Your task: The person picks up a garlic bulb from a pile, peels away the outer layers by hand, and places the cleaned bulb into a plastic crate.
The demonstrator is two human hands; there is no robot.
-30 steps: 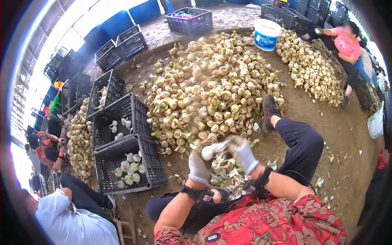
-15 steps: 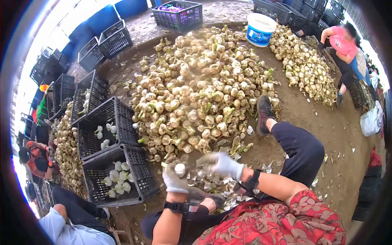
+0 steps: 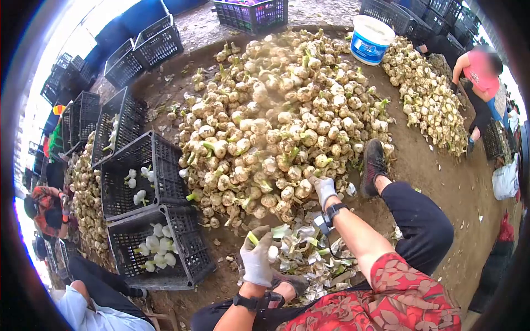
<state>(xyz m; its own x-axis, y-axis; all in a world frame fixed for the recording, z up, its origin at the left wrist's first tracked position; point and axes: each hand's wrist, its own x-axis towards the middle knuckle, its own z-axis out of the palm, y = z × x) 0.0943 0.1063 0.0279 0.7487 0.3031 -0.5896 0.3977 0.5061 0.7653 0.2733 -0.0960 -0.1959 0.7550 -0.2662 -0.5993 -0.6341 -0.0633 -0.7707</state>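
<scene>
While I inspect through the head camera, the gloved left hand [image 3: 257,261] at lower centre is closed around a pale garlic bulb [image 3: 273,253], with a green stem [image 3: 253,238] showing above the fingers. The gloved right hand [image 3: 324,189] is at the lower right edge of the large garlic pile [image 3: 265,132], fingers extended onto it; whether it grips a bulb, I cannot tell. Loose peelings [image 3: 302,251] lie between the hands and the shoe [image 3: 291,282]. Clean white bulbs [image 3: 158,246] sit in the black crate [image 3: 190,255] at lower left.
</scene>
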